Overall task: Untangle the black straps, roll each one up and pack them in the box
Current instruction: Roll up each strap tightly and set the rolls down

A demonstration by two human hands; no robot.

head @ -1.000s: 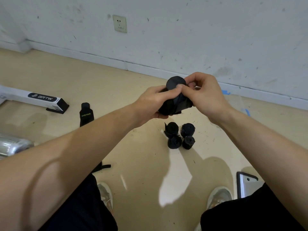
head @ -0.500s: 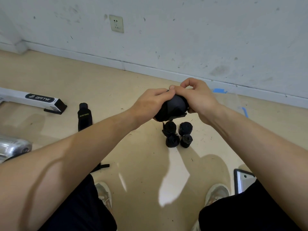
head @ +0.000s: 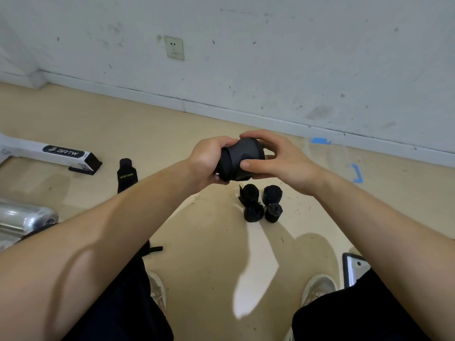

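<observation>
**Loose bundle tightens into a roll**

A second ago the strap (head: 242, 156) was a loose bundle, its round end turned up and slack cloth sagging under the fingers. Now it lies sideways as a compact black roll, held up in the air in front of the person.

The left hand (head: 209, 161) grips its left end with the fingers curled round it. The right hand (head: 283, 163) clamps it from the other side, thumb pressed flat on the near face and fingers arched over the top.

The slack has gone from view, so the winding looks all but finished. I cannot see whether the tail is fastened.

Just below the hands, four finished rolls (head: 250, 193) stand close together on the floor (head: 209, 242). One more flat strap (head: 126, 173) lies unrolled off to the left, near a white bar (head: 49, 153).

A faint see-through shape (head: 327, 156) by the blue tape marks (head: 320, 140) on the right may be the box, but I cannot be sure. No roll sits in it, so by my reckoning all the packing is yet to come.
</observation>
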